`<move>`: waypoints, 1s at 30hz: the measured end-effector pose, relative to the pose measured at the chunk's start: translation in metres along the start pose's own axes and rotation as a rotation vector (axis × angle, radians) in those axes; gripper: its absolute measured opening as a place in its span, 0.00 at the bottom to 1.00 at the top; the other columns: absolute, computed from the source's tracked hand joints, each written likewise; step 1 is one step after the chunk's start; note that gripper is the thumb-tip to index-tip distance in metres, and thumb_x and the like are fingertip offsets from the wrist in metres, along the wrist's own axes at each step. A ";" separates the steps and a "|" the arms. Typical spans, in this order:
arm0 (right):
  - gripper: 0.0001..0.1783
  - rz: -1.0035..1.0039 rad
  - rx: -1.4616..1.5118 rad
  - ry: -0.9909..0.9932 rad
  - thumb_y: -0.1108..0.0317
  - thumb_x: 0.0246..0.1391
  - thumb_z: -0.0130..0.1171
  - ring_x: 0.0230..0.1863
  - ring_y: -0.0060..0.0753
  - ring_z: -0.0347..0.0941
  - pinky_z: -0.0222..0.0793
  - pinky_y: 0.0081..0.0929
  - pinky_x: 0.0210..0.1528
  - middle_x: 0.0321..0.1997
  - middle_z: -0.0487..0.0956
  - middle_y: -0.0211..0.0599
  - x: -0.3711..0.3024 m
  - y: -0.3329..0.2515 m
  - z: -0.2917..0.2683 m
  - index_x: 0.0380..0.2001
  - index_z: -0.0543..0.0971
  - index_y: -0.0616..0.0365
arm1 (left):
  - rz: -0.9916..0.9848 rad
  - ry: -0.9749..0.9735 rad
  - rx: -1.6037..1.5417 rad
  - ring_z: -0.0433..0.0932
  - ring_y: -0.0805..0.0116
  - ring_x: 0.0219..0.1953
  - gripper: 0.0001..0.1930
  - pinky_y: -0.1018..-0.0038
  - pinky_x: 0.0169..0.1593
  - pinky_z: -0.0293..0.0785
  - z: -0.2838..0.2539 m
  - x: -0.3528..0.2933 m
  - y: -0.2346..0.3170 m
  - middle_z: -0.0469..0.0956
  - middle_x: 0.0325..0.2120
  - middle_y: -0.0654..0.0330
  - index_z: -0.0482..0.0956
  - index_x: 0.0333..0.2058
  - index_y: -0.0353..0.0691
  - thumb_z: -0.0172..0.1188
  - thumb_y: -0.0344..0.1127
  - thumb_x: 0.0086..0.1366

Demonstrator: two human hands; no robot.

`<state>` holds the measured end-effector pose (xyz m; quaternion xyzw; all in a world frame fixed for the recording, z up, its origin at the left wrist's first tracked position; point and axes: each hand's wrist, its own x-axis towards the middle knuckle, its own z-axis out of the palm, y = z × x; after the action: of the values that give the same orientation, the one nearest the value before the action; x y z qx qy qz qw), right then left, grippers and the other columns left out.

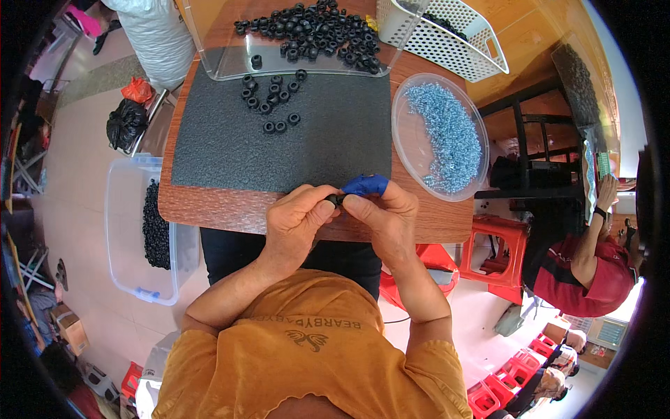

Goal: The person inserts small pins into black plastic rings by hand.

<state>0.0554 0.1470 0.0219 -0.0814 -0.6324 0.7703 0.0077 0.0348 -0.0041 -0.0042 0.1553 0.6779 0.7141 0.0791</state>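
Note:
My left hand [299,215] and my right hand [388,218] meet at the table's near edge. Both pinch a small black ring-like part [336,200] between thumbs and forefingers; the fingers cover much of it. A blue wrap [366,185] covers my right forefinger. Beyond my hands lies a dark textured mat [230,150], with several loose thick black rings [280,126] on its far half. Behind them a clear plastic bin [230,72] holds a heap of similar black rings [314,31].
A round clear tray [412,150] of small light-blue pieces [453,140] sits right on the brown table [216,208]. Behind it stands a white perforated basket [447,45]. Left and lower is a clear tub [125,237] with black parts. A red stool [497,248] and a co-worker [586,272] are at right.

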 end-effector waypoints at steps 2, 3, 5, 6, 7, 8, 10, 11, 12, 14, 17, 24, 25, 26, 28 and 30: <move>0.05 0.020 -0.019 0.018 0.79 0.49 0.59 0.29 0.19 0.74 0.69 0.17 0.34 0.27 0.79 0.31 0.001 0.001 -0.001 0.31 0.79 0.63 | -0.103 0.000 -0.160 0.75 0.76 0.31 0.10 0.83 0.34 0.72 0.001 0.000 0.000 0.75 0.30 0.59 0.77 0.41 0.31 0.54 0.29 0.64; 0.05 0.041 -0.039 0.034 0.79 0.48 0.59 0.29 0.19 0.74 0.69 0.17 0.34 0.27 0.79 0.31 0.002 0.002 -0.001 0.31 0.79 0.62 | -0.102 -0.005 -0.159 0.75 0.76 0.31 0.10 0.83 0.34 0.72 0.000 0.000 0.000 0.75 0.30 0.59 0.77 0.41 0.31 0.54 0.29 0.64; 0.05 0.058 -0.029 0.043 0.79 0.48 0.59 0.28 0.19 0.74 0.69 0.17 0.33 0.27 0.79 0.30 0.004 0.000 0.000 0.31 0.79 0.62 | -0.196 -0.015 -0.258 0.75 0.76 0.32 0.10 0.83 0.37 0.73 -0.002 0.001 0.000 0.75 0.33 0.60 0.76 0.42 0.31 0.53 0.28 0.64; 0.05 0.077 -0.021 0.046 0.79 0.48 0.59 0.28 0.19 0.74 0.69 0.17 0.33 0.26 0.79 0.30 0.005 0.000 0.000 0.31 0.79 0.62 | -0.196 -0.021 -0.256 0.75 0.76 0.32 0.10 0.83 0.37 0.73 -0.003 0.001 0.000 0.75 0.33 0.60 0.76 0.42 0.31 0.53 0.28 0.64; 0.05 0.075 -0.019 0.051 0.79 0.48 0.59 0.28 0.19 0.74 0.69 0.17 0.33 0.26 0.79 0.30 0.005 0.002 0.000 0.31 0.79 0.62 | -0.206 -0.017 -0.251 0.75 0.76 0.32 0.10 0.83 0.37 0.73 -0.003 0.002 0.001 0.75 0.33 0.60 0.76 0.42 0.31 0.53 0.28 0.63; 0.05 0.080 0.033 0.041 0.79 0.48 0.59 0.28 0.18 0.74 0.69 0.17 0.33 0.26 0.79 0.30 0.006 0.005 -0.001 0.30 0.79 0.62 | -0.214 -0.010 -0.246 0.75 0.77 0.33 0.10 0.83 0.38 0.73 -0.003 0.002 0.002 0.75 0.33 0.60 0.76 0.43 0.31 0.53 0.27 0.63; 0.04 0.083 0.087 0.031 0.79 0.48 0.59 0.28 0.18 0.74 0.69 0.17 0.33 0.26 0.79 0.31 0.006 0.005 -0.002 0.30 0.79 0.62 | -0.207 -0.009 -0.252 0.75 0.77 0.33 0.10 0.83 0.38 0.73 -0.002 0.002 -0.001 0.75 0.33 0.61 0.77 0.43 0.31 0.53 0.27 0.63; 0.04 0.104 0.108 0.027 0.79 0.48 0.59 0.28 0.18 0.74 0.69 0.16 0.33 0.26 0.79 0.31 0.005 0.004 -0.002 0.30 0.79 0.62 | -0.201 -0.004 -0.260 0.75 0.77 0.33 0.10 0.83 0.38 0.73 -0.001 0.002 -0.001 0.75 0.33 0.61 0.77 0.43 0.32 0.53 0.26 0.63; 0.04 0.125 0.129 0.023 0.79 0.48 0.60 0.28 0.18 0.73 0.69 0.16 0.33 0.27 0.79 0.31 0.005 0.003 -0.002 0.30 0.79 0.62 | -0.200 -0.006 -0.258 0.75 0.77 0.33 0.10 0.83 0.38 0.73 -0.001 0.002 0.000 0.75 0.33 0.61 0.77 0.43 0.32 0.53 0.26 0.63; 0.04 0.103 0.103 0.018 0.79 0.48 0.60 0.28 0.18 0.74 0.69 0.16 0.33 0.27 0.79 0.31 0.005 0.008 -0.005 0.30 0.79 0.62 | -0.172 -0.005 -0.175 0.75 0.77 0.33 0.10 0.83 0.37 0.73 0.000 0.001 0.002 0.75 0.32 0.61 0.77 0.42 0.32 0.53 0.26 0.63; 0.04 0.062 0.071 0.010 0.79 0.48 0.60 0.28 0.18 0.74 0.70 0.16 0.32 0.27 0.79 0.31 0.004 0.011 -0.005 0.30 0.79 0.62 | -0.127 0.036 -0.139 0.75 0.75 0.29 0.12 0.82 0.34 0.72 0.004 0.001 0.002 0.76 0.30 0.59 0.77 0.41 0.30 0.56 0.31 0.62; 0.04 0.070 0.072 0.030 0.79 0.48 0.60 0.28 0.17 0.73 0.70 0.16 0.33 0.27 0.79 0.30 0.000 0.013 0.000 0.30 0.79 0.62 | -0.028 0.052 0.001 0.74 0.75 0.28 0.10 0.83 0.33 0.71 0.003 -0.001 -0.004 0.75 0.29 0.60 0.77 0.40 0.31 0.55 0.29 0.62; 0.04 0.070 0.072 0.029 0.79 0.48 0.60 0.28 0.17 0.73 0.70 0.16 0.33 0.27 0.79 0.30 0.000 0.014 0.000 0.30 0.79 0.62 | -0.013 0.054 0.005 0.74 0.76 0.28 0.09 0.83 0.33 0.71 0.003 -0.001 -0.003 0.74 0.28 0.61 0.77 0.40 0.31 0.55 0.29 0.62; 0.04 0.066 0.068 0.036 0.79 0.48 0.60 0.28 0.17 0.73 0.70 0.16 0.33 0.27 0.79 0.29 0.001 0.015 0.001 0.29 0.79 0.61 | 0.003 0.056 0.009 0.74 0.76 0.28 0.09 0.83 0.33 0.71 0.003 0.000 -0.003 0.74 0.28 0.61 0.77 0.40 0.31 0.55 0.29 0.62; 0.04 0.063 0.064 0.042 0.79 0.48 0.60 0.28 0.17 0.73 0.70 0.15 0.32 0.27 0.79 0.29 0.001 0.015 0.001 0.29 0.79 0.61 | -0.011 0.060 0.003 0.74 0.76 0.28 0.09 0.83 0.33 0.71 0.004 -0.001 -0.003 0.74 0.28 0.61 0.76 0.40 0.31 0.55 0.29 0.62; 0.03 0.029 -0.076 0.059 0.79 0.47 0.60 0.28 0.16 0.72 0.68 0.15 0.33 0.26 0.78 0.27 0.002 0.013 0.003 0.28 0.79 0.61 | -0.025 0.064 -0.002 0.74 0.76 0.28 0.09 0.83 0.33 0.71 0.003 0.000 -0.004 0.74 0.28 0.61 0.76 0.40 0.30 0.55 0.29 0.62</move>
<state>0.0544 0.1418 0.0096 -0.1134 -0.6594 0.7431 0.0120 0.0357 -0.0016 -0.0077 0.1240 0.6814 0.7183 0.0665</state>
